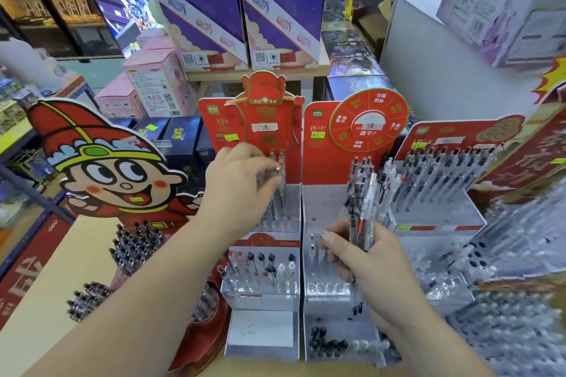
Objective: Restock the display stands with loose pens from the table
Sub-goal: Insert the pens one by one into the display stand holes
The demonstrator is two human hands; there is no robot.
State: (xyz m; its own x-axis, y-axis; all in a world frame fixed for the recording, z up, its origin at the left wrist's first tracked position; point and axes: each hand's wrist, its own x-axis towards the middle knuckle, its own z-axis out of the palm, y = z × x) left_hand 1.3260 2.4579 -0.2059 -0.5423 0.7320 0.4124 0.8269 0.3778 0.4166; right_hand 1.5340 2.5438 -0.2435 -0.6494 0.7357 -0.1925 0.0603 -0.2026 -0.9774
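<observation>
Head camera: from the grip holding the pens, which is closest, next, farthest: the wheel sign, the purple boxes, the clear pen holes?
From the right grip:
1. clear pen holes, just below it
2. wheel sign, upright behind it
3. purple boxes, far back, up high

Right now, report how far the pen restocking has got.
Done: the right stand looks full in its back rows. In hand: the left hand pinches a pen at the left stand top row; the right hand grips a bundle of pens. Left: many holes in the left stand and the middle stand are empty.
</observation>
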